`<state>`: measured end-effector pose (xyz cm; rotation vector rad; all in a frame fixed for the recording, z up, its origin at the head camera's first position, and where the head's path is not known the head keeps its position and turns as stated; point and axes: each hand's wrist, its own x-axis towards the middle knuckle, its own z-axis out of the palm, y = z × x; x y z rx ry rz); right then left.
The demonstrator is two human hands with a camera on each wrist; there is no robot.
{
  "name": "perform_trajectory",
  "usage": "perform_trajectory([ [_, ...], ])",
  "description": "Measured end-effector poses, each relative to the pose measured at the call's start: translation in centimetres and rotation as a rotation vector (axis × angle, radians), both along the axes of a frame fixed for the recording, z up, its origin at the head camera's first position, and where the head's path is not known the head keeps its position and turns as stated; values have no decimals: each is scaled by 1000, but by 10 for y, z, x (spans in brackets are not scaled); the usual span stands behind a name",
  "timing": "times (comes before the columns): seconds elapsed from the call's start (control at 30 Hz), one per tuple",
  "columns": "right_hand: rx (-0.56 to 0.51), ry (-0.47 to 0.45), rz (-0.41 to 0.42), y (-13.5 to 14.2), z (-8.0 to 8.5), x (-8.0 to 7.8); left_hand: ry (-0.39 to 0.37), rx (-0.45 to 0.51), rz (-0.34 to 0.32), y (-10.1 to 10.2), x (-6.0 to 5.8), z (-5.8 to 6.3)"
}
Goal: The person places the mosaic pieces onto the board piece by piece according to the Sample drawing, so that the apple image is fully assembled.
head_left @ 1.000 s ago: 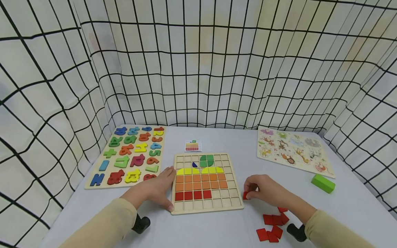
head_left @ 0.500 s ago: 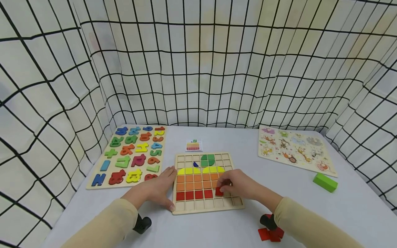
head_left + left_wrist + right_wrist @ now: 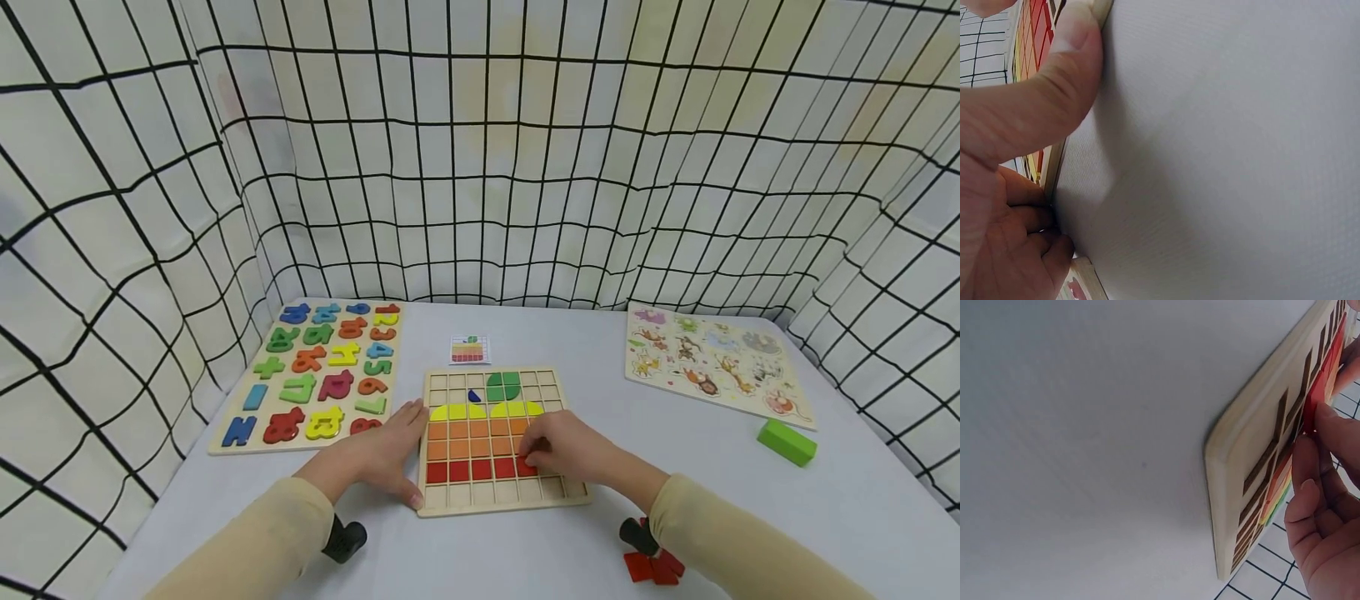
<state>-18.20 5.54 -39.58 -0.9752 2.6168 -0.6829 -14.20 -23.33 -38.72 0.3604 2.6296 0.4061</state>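
Observation:
A square wooden grid board [image 3: 457,497] lies flat on the white cloth. Rows of orange tiles [image 3: 457,451] fill its middle, with yellow, green and blue pieces above and a red row below. My left hand [image 3: 378,457] rests along the board's left side, fingers extended, thumb [image 3: 1075,37] at the near corner. At the right end of the red row, my right hand [image 3: 566,450] pinches a red square tile [image 3: 1315,403] between thumb and finger. That tile sits level with its cell, right beside the other red ones; the fingers partly cover it.
Several loose red tiles [image 3: 637,568] lie near the right sleeve, partly hidden by it. A small pattern card [image 3: 469,350] lies behind the board. An alphabet puzzle [image 3: 262,414] stands left, an animal puzzle [image 3: 667,383] and green block [image 3: 786,442] right. Black netting [image 3: 517,179] surrounds the table.
My right hand has carried a red tile leftward from beside the board onto the red row, then lowered it to the cell after the row's last tile. My left hand has stayed put.

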Motion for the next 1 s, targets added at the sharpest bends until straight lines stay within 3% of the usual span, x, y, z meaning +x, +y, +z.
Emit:
perform_trajectory([
  [0.3,34,34,-19,-2,-1,2,-1,-1,1,0,0,2],
  [0.53,-10,40,-56,12,6,4,-6,3,9,0,-1,-1],
  [0.67,-19,26,-84,41,11,5,-6,3,10,1,-1,-2],
  [0.87,2,-15,-112,106,13,8,-3,7,4,1,-2,-1],
  [1.0,16,-90,-152,152,11,13,-2,0,5,1,-2,0],
])
